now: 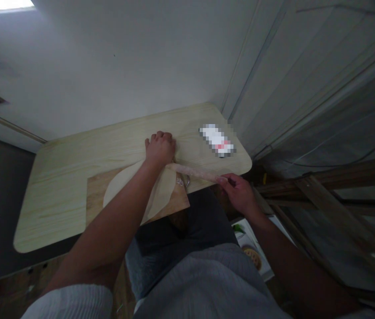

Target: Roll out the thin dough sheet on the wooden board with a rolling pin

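Note:
My right hand [237, 190] is closed in a pinch on the end of a long, narrow, pale strip [197, 171] near the table's front edge. The strip runs left toward my left hand [160, 147], which rests on the tabletop with its fingers curled. What those fingers hold, if anything, is hidden. Beneath my left forearm lies a pale sheet [121, 188] with a rounded edge, on a brown wooden board [96, 201]. A small shiny curved metal piece [187, 180] shows by the board's right side; its kind is unclear.
A phone-like item [217, 139], blurred out, lies at the right of the light wood table [57, 177]. A white wall [124, 66] stands behind. Wooden beams [323, 195] are at the right. Below my right arm is a white box or tray [268, 274] with a round brown item.

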`<state>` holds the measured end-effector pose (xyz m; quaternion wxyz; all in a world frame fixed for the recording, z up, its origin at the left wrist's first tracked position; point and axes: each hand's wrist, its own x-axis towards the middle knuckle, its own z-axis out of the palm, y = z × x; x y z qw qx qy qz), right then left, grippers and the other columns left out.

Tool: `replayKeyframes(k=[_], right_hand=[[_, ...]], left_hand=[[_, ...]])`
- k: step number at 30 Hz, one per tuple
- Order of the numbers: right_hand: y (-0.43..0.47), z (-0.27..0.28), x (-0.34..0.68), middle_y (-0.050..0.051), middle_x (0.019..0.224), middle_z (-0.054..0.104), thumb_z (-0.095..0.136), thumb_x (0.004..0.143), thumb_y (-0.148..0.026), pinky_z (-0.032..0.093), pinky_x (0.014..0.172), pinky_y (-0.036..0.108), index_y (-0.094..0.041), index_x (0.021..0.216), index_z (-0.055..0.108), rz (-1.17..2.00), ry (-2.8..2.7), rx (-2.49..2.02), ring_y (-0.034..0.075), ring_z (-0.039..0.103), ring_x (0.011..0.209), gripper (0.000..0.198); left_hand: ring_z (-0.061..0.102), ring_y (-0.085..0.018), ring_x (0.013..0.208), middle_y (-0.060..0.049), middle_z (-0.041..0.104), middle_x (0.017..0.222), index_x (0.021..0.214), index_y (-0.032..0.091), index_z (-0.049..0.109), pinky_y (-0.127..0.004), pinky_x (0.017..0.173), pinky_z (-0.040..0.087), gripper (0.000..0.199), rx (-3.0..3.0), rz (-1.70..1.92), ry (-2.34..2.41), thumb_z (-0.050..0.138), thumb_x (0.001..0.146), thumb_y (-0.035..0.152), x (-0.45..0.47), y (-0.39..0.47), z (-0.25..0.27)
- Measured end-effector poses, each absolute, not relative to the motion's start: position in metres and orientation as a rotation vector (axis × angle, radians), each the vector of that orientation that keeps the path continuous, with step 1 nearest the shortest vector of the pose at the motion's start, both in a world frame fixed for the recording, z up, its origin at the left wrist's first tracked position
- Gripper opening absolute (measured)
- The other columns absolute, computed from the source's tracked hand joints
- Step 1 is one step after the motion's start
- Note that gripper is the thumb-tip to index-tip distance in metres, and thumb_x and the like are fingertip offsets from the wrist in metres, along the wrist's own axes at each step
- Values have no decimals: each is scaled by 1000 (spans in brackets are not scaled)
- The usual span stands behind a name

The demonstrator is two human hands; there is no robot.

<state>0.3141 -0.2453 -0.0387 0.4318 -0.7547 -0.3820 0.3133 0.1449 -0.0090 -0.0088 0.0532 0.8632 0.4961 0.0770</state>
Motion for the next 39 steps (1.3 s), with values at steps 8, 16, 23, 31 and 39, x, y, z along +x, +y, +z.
replayKeyframes(k=[8,16,23,31,39], right_hand=[[-242,-38,313,1,65,66,65,84,-60,46,54,28,-18,89,70,796,-863,-1842,16,59,54,42],[-238,-43,314,2,66,67,67,82,-62,48,52,28,-18,93,69,829,-802,-1791,16,60,54,45],[-236,-38,314,0,62,64,65,84,-60,47,53,26,-19,89,67,815,-809,-1802,15,60,54,42],[-235,-38,313,-1,57,61,59,87,-61,46,54,27,-20,84,65,776,-850,-1847,16,59,53,41],[-236,-37,312,-1,58,61,58,89,-56,46,55,27,-20,83,65,753,-885,-1857,16,59,55,38]], left_hand=[[55,-33,118,-15,62,126,121,22,63,-53,100,40,42,2645,252,1531,30,99,35,149,-6,-8],[53,-33,120,-15,61,127,120,22,62,-53,101,40,41,2641,246,1552,30,99,37,155,-2,-9],[52,-33,121,-16,60,127,120,22,62,-54,103,37,41,2617,237,1550,30,99,38,159,2,-9],[52,-32,121,-15,61,125,121,20,62,-51,104,37,43,2635,302,1569,26,101,34,161,-2,-2],[52,-32,120,-17,61,123,120,19,62,-49,101,38,45,2626,365,1550,24,101,34,157,-6,-3]])
